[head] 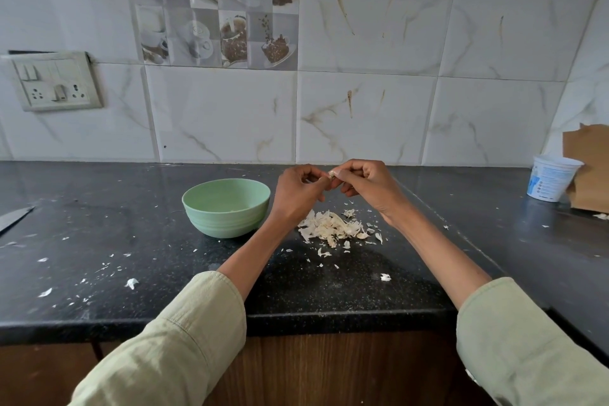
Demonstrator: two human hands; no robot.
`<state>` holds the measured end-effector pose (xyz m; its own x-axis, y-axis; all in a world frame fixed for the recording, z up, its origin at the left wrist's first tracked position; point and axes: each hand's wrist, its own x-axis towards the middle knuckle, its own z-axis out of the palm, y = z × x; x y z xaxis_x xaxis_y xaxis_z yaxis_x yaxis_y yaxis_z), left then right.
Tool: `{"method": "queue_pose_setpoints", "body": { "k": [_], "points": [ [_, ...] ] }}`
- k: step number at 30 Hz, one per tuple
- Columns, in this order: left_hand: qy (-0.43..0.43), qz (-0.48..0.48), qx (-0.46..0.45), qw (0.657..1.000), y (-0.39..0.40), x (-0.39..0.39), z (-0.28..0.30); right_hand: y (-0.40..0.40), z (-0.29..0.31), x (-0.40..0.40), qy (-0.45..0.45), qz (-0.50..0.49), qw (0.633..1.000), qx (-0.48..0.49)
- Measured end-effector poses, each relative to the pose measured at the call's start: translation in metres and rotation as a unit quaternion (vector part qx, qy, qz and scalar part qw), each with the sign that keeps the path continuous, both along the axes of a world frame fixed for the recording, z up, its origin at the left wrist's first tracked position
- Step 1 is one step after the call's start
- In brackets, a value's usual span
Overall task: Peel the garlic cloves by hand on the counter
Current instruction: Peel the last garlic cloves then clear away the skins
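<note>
Together, the left hand (298, 189) and right hand (364, 180) pinch a small pale garlic clove (332, 173) above the black speckled stone counter (131, 234), over a heap of papery white skins (333, 227), beside a pale green bowl (226, 208).

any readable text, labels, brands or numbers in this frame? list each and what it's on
None can be quoted.
White tub at the right of the counter: blue printed label, several lines, too small and blurred to read.
Switchboard on the wall: no legible markings.
Decorative tile: coffee cup pictures only, no text seen.
Green bowl and cardboard: no print visible.
</note>
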<state>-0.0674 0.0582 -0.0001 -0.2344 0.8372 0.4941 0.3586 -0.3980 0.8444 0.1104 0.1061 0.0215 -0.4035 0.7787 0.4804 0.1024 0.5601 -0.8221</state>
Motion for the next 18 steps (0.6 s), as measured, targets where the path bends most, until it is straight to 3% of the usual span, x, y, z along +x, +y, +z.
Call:
{"method": "queue_pose_setpoints", "body": {
  "k": [8, 18],
  "points": [
    [0.049, 0.049, 0.024, 0.997, -0.0003, -0.0012, -0.0013, 0.0010, 0.0015, 0.0014, 0.008, -0.018, 1.000, 0.007],
    [0.053, 0.014, 0.054, 0.997, -0.0060, 0.0007, 0.0038, 0.0038, -0.0006, 0.0010, -0.008, 0.011, 1.000, -0.027]
  ]
}}
